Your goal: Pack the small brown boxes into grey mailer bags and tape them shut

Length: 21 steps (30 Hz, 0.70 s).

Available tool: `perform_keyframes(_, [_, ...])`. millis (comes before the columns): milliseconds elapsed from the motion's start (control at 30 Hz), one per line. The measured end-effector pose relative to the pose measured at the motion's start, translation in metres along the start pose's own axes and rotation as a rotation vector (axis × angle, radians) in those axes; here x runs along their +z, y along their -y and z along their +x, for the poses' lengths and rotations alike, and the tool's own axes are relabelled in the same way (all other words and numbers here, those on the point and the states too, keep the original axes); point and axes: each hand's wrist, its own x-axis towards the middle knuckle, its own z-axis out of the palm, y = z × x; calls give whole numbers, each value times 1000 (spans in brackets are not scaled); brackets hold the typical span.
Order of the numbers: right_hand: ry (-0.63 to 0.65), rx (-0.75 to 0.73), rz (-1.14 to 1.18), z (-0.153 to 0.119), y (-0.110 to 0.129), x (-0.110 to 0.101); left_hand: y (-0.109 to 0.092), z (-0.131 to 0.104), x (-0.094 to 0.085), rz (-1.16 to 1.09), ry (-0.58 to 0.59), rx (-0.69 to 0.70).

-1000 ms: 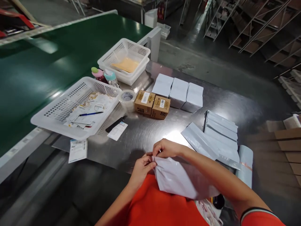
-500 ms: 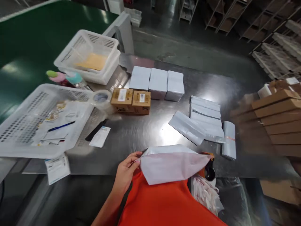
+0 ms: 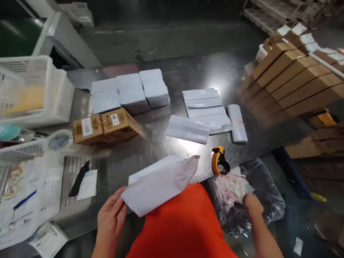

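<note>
My left hand (image 3: 111, 211) pinches the near left corner of a white plastic mailing bag (image 3: 156, 186), which is held tilted over the table's front edge. The bag's far right corner sticks up unsupported. My right hand (image 3: 253, 204), blurred, is at a heap of crumpled whitish strips (image 3: 229, 188) in a clear plastic bag (image 3: 266, 190); its fingers cannot be made out. A yellow and black tape dispenser (image 3: 220, 161) sits at the table edge beside the strips. Beyond the held bag lie a loose grey mailing bag (image 3: 188, 129) and a stack of folded mailing bags (image 3: 205, 107).
Three white blocks (image 3: 130, 91) stand behind two small brown boxes (image 3: 104, 127). A tape roll (image 3: 59, 141) and white baskets (image 3: 24, 150) are on the left. A rolled bundle (image 3: 237, 123) and brown cartons (image 3: 292, 79) are on the right. A black strip (image 3: 79, 179) lies near the baskets.
The view has turned to the right. My right hand has come into sight at the strips. The mailing bag's right end no longer reaches the tape dispenser; my left hand still holds its left corner.
</note>
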Motion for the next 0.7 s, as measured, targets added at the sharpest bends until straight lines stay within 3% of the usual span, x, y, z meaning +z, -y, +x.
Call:
perform_keyframes(67, [-23,-34,121,18,15,-3,-5,-2,3,-82,-16,-34])
perform_keyframes(133, [-22,-222,478,34,51,-14,-7,-3,3,-122,-12,-30])
perform_keyframes(167, [34,-358,724,38,75,-21,-7,-3,3,-129,-14,-24])
perform_keyframes(233, [279,-628,1114,40,126,-32,-6,-3,2,-149,-24,-28])
perform_keyframes(300, [522,-830,1220,34,172,-38,-4,-3,3,-166,-21,-19])
perform_keyframes(367, [616,-943,1184,28,203,-38,-4,-4,6,-160,15,31])
perform_keyframes(433, [626,-972,1131,26,219,-35,-5,-5,9,-145,66,96])
perform_keyframes(533, [616,-948,1110,29,223,-28,-7,-7,14,-144,105,146])
perform_keyframes(700, [602,-709,1231,30,216,4,-8,-13,19,-81,52,311])
